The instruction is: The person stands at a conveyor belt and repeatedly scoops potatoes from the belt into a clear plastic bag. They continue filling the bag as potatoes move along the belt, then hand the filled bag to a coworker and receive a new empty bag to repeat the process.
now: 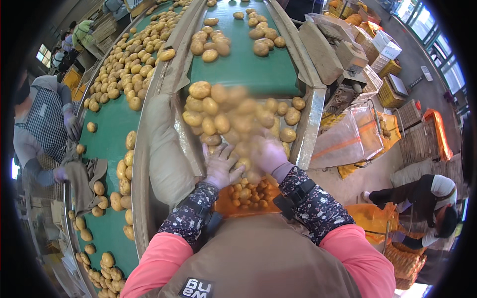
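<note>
Nearest the body, a brown apron fills the lower centre. Directly beyond its top edge is an orange bag, which contains bagged potatoes. It sits below and between the two wrists.

Both gloved hands are positioned above the far side of the bag. The left hand is palm down with fingers spread; its grip is released, and no potato is seen enclosed. The right hand is motion-blurred; whether it grasps a potato cannot be told.

The potato pile lies in a metal chute, straight ahead of both hands on the side away from the body. The pile runs crosswise, left to right. Individual potatoes are oval, with long axes in mixed directions. The right hand is nearer: it overlaps the blurred middle-right part of the pile. The left hand's fingertips are at the near left edge. The bag lies on the opposite side of the hands, toward the body.

Left of the chute is a grey padded cover. Beyond the pile, a green belt carries two further clusters of potatoes, a left cluster and a right cluster, with bare belt between them.
</note>
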Available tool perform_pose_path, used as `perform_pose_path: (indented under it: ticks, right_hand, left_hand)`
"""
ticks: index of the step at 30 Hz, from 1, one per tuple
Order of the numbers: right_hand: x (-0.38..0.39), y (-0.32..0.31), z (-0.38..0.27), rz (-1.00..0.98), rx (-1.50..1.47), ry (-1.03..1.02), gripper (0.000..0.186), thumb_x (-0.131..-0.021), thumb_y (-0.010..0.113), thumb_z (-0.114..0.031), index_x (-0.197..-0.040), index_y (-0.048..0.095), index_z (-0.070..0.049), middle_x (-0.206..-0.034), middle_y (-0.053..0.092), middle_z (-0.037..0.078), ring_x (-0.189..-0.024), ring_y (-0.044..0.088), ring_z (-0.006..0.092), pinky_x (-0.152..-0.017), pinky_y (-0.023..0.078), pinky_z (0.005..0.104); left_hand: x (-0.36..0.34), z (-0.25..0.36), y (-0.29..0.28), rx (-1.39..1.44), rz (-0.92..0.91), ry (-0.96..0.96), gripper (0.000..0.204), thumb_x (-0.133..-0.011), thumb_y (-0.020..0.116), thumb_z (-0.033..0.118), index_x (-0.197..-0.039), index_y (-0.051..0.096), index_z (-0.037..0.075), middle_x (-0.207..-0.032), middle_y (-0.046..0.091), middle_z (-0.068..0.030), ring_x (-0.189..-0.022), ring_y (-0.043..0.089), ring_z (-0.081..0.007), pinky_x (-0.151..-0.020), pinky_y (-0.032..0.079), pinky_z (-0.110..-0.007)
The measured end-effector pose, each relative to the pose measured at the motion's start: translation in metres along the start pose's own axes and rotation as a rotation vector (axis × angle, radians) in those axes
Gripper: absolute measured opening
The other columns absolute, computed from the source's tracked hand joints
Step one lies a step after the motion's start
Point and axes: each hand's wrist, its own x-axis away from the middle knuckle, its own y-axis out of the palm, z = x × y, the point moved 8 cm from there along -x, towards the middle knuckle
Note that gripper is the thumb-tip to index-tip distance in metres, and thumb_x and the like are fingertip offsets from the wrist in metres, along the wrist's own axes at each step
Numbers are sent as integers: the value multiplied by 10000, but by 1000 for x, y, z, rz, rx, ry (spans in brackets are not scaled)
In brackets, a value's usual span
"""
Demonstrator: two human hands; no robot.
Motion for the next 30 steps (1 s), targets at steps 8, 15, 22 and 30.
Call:
perform_pose_path:
  ticks: [8, 15, 22, 30]
  right_hand:
    - [-80, 18, -87, 101, 35, -429, 494, -823, 691, -192, -1301, 615, -91, -1068, 680, 167, -925, 669, 365, -808, 530, 488]
    - [-129, 69, -98, -351, 393, -194, 518, -855, 604, -206, -1361, 606, -97, -935, 724, 98, -930, 707, 276, -802, 546, 414]
    - [-120, 42, -79, -231, -414, -149, 451, -823, 681, -117, -1266, 635, -45, -1076, 713, 130, -1015, 685, 295, -905, 545, 394]
    - [-103, 21, -55, -449, -1857, 190, 547, -979, 564, -268, -1460, 431, -44, -1386, 557, 173, -1241, 567, 335, -1016, 506, 454]
  left_hand:
    - [-16, -4, 10, 43, -134, 82, 301, -849, 665, 476, -1032, 745, 251, -1211, 647, -60, -1212, 570, -311, -1134, 62, -763]
    - [-17, -12, 53, -21, -548, -112, 388, -792, 667, 514, -879, 748, 145, -960, 658, -51, -1113, 568, -329, -1150, 182, -715]
    - [-12, 8, 18, 22, -68, 86, 512, -815, 687, 491, -1196, 675, 148, -1322, 552, -127, -1305, 485, -356, -1165, 89, -741]
    - [-42, -21, 0, 35, -12, -281, 874, -828, 690, 489, -1541, 341, 122, -1614, 205, -255, -1494, 187, -488, -1171, 70, -722]
